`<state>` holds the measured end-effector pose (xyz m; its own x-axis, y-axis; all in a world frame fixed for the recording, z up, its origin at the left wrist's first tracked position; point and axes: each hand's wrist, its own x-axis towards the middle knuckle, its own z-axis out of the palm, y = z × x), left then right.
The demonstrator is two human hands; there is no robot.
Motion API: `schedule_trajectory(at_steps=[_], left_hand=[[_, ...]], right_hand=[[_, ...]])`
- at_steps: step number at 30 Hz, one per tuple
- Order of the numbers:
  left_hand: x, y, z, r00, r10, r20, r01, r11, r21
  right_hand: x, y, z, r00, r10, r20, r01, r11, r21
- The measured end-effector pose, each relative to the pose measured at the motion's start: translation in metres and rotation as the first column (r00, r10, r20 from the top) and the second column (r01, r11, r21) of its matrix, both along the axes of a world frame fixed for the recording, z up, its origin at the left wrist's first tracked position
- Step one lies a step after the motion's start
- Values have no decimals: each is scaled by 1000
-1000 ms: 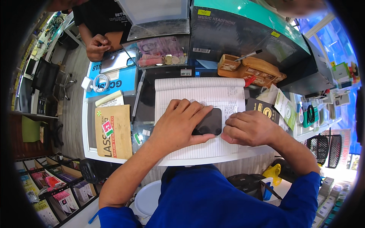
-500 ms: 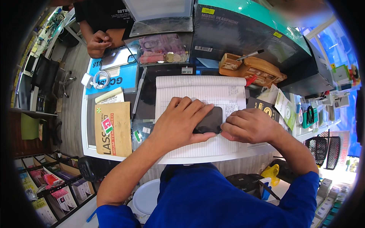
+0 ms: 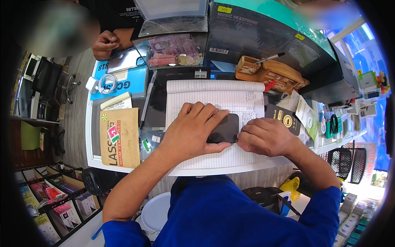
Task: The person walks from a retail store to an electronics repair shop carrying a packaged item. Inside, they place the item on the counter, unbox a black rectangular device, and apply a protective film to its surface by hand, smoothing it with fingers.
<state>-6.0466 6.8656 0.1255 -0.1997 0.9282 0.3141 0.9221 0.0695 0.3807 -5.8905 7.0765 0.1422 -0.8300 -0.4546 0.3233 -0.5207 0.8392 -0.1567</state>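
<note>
A dark smartphone [image 3: 224, 128] with rounded corners lies over an open lined notebook [image 3: 193, 96] in the middle of the counter. My left hand [image 3: 185, 129] grips it from the left, fingers along the far edge and thumb along the near edge. At its lower right corner, the fingers of my right hand [image 3: 265, 136] are curled and pinched together. Whatever sits between those fingertips is hidden. Handwriting shows on the notebook's page beyond the phone.
Left of the notebook lie a brown envelope [image 3: 121, 144], a pen [image 3: 148, 99] and a white charger with coiled cable [image 3: 106, 84]. Behind stand a clear box with money [image 3: 173, 49], a big headphone box [image 3: 263, 37] and a wooden pen holder [image 3: 275, 76]. A co-worker's hand [image 3: 106, 44] rests at far left.
The view has shifted slightly. My left hand keeps its hold on the phone, and my right fingers stay pinched at its corner. At far left, the other person leans further into view.
</note>
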Motion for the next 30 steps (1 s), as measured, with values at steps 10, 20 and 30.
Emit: schedule_trajectory(at_steps=[10, 20, 30], left_hand=[[1, 2, 2, 999, 13, -33, -15, 999, -34], [3, 3, 7, 1000, 14, -18, -15, 998, -56], [5, 5, 10, 1000, 18, -21, -19, 997, -71]], right_hand=[[-2, 0, -4, 986, -152, -62, 151, 988, -20], [-10, 14, -9, 985, -55, -162, 62, 997, 42], [-21, 27, -14, 979, -11, -204, 31, 995, 95]])
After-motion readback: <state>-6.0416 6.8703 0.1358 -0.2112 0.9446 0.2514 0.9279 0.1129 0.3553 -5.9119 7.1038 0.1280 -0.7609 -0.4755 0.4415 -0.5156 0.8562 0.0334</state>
